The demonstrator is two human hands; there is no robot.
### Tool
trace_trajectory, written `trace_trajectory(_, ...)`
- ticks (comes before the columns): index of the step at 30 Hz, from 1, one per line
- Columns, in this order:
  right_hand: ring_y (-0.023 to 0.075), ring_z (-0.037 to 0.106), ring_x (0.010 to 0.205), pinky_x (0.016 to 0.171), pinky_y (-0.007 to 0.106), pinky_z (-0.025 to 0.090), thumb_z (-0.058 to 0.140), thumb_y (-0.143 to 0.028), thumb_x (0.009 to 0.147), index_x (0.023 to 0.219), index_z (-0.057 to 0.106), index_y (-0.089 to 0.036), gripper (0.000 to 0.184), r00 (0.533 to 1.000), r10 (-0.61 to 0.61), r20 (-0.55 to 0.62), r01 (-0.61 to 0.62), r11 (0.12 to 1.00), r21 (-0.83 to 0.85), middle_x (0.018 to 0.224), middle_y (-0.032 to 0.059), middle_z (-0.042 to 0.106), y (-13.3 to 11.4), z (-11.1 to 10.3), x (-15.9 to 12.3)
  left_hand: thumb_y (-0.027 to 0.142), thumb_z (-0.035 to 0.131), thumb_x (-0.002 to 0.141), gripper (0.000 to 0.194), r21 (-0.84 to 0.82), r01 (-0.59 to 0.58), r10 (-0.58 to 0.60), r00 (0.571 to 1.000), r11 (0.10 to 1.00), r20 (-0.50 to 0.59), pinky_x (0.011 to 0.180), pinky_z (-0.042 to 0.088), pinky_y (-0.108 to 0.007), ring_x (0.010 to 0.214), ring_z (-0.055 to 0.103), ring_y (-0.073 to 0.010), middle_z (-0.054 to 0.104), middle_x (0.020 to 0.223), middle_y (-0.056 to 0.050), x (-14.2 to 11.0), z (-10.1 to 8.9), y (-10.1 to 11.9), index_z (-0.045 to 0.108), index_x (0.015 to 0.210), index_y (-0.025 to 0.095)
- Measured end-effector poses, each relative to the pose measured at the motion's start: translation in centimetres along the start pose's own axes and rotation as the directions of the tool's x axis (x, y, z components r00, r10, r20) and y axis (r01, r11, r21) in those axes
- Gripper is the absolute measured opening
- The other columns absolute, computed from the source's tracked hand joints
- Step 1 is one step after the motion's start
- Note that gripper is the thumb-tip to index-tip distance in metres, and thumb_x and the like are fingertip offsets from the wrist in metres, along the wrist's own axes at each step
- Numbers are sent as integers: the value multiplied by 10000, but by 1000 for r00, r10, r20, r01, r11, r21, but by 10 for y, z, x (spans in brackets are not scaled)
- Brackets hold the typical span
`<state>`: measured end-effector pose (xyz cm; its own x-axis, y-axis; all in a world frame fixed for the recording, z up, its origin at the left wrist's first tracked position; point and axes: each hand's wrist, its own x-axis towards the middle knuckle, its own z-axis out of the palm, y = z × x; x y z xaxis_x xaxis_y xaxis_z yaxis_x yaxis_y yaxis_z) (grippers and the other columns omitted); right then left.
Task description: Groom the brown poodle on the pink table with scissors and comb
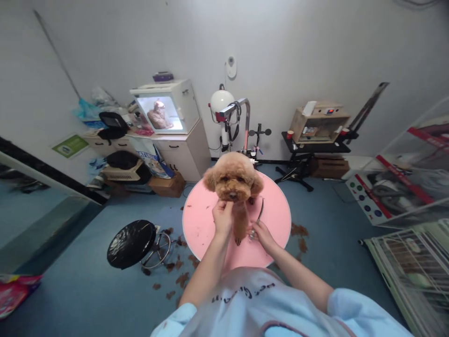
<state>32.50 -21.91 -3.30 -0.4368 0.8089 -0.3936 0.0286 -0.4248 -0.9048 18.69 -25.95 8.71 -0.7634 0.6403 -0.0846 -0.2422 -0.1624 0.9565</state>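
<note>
A small brown curly-haired dog stands on a round pink table, facing me. My left hand is closed under the dog's chin, holding its muzzle hair. My right hand is closed on a pair of scissors, whose blades point up beside the dog's front leg. The dog's front paw reaches down between my two hands.
A black round stool stands to the left of the table. Clumps of cut brown hair lie on the blue floor. Behind are a white cabinet, a stand dryer, a black bench and wire cages at right.
</note>
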Motion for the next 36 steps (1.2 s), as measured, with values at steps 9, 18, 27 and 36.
trace_trajectory(9,151,665,770,702,282,561,656,-197,637,915,522,-187,309,896,-431,103,430,902,35,873,33,673,-59,60,2,385,655,598,300,190,-85,77,996,978,51,471,328,-185,484,419,-71,510,514,10,4,-2,21,534,549,115)
trace_trajectory(18,163,667,785,740,317,563,622,-156,646,964,522,-182,334,864,-489,118,490,872,26,902,37,675,-60,61,27,389,642,616,312,192,-110,100,993,975,63,457,317,-186,468,404,-70,492,486,11,5,-3,21,508,533,119)
trace_trajectory(27,181,661,851,758,304,558,637,-174,646,949,544,-179,317,877,-463,129,469,883,-19,934,43,681,-69,60,24,374,656,636,294,170,-117,108,992,979,58,477,329,-182,494,427,-72,532,527,1,5,-7,18,551,566,109)
trace_trajectory(36,194,656,866,784,327,546,663,-204,624,923,553,-167,320,883,-454,117,464,882,-85,928,61,686,-78,58,24,321,662,662,250,140,-106,100,994,984,48,486,328,-218,497,414,-88,524,539,-23,7,-8,14,541,543,137)
